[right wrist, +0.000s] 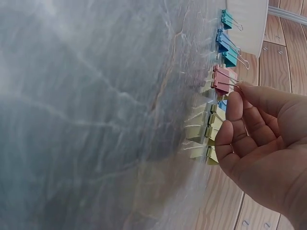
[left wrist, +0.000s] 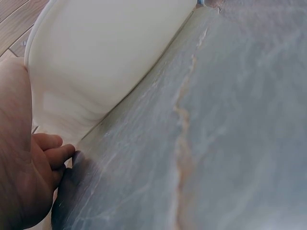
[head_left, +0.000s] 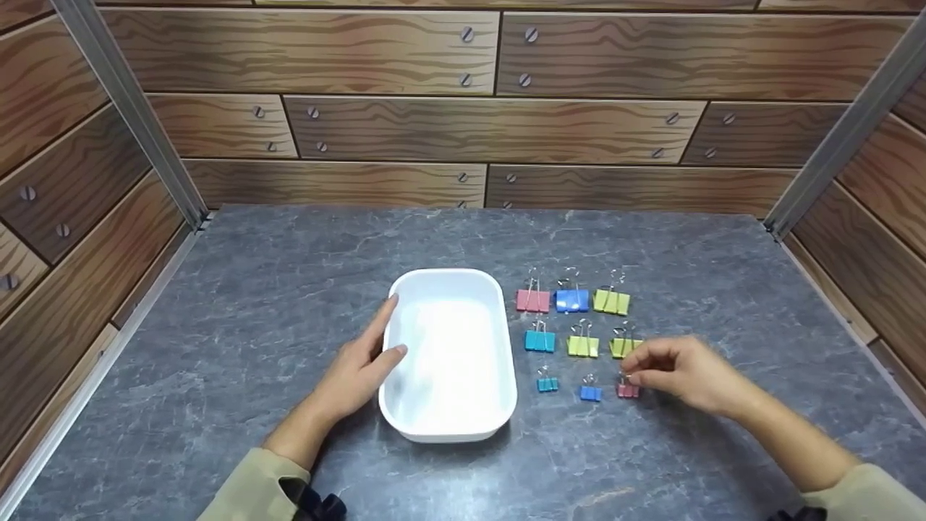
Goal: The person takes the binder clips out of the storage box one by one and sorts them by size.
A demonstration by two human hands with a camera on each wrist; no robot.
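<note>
Right hand [head_left: 687,380] sits over the front right corner of the clip grid, fingers curled, fingertips [right wrist: 234,103] pinched on the wire handle of the small pink clip [head_left: 628,390]. In the right wrist view the small pink clip [right wrist: 221,80] stands on the stone, its body just ahead of the fingertips, the wire loop running back into the pinch. Clip not lifted; its base touches the grey stone table [head_left: 289,304].

Left hand [head_left: 362,369] rests flat against the left long wall of the white tray [head_left: 506,318], fingers straight along the rim, thumb at the rim edge. No wrap around it, just touching. The left wrist view shows the tray [left wrist: 110,52] wall right beside the left hand [left wrist: 29,163], with the lower fingers loosely bent near the table.

Tray lies left of the clips, near them but apart, nothing visible inside.

Clips in three rows right of the tray. Back row: large pink clip [head_left: 533,299], large blue clip [head_left: 571,299], large yellow-green clip [head_left: 612,300]. Middle row: teal clip [head_left: 540,340], yellow-green clip [head_left: 583,345], another yellow-green clip [head_left: 622,347] partly hidden behind the right hand's fingers. Front row: small teal clip [head_left: 548,383], small blue clip [head_left: 590,392], then the pinched pink one, just beside the blue.

Wood-pattern panels [head_left: 463,108] wall in the table on three sides.
</note>
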